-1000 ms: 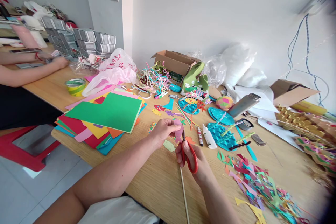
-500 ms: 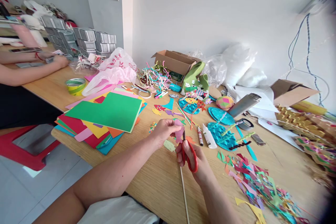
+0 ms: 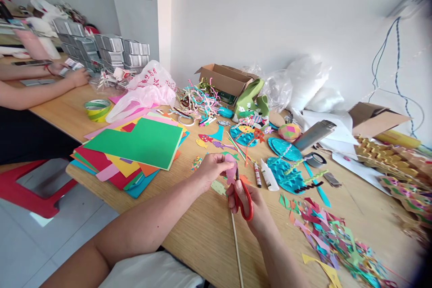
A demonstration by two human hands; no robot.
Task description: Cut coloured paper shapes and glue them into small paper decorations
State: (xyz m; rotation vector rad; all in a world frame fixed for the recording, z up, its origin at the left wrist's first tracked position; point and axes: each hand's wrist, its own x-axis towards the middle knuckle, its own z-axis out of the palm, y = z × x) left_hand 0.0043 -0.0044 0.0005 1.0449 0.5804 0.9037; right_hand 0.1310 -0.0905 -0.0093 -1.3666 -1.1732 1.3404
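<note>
Between the fingertips of my left hand (image 3: 213,172) is a small pink paper cutout (image 3: 231,169), held upright over the table. My right hand (image 3: 251,209) grips red-handled scissors (image 3: 249,202), their dark blades right beside the cutout's edge. Whether the blades are parted is hard to make out. Below my right hand a thin wooden stick (image 3: 236,252) slants down toward my lap; its upper end is hidden by the hand. Just beyond lie paper fish, among them a yellow fish (image 3: 201,143) and a red fish (image 3: 205,138). A pale green paper piece (image 3: 218,187) lies under my left wrist.
Coloured paper sheets (image 3: 135,144) are stacked at left. A glue bottle (image 3: 269,175) and a marker (image 3: 257,174) lie ahead of my right hand, near blue egg-carton pieces (image 3: 285,175). Paper scraps (image 3: 337,238) cover the right side. Another person's hands (image 3: 76,76) hold something at far left.
My hands, the pink cutout and the scissors stay almost in place, with the scissor handles shifting slightly. At far left, the other person's hands have raised a small pale item.
</note>
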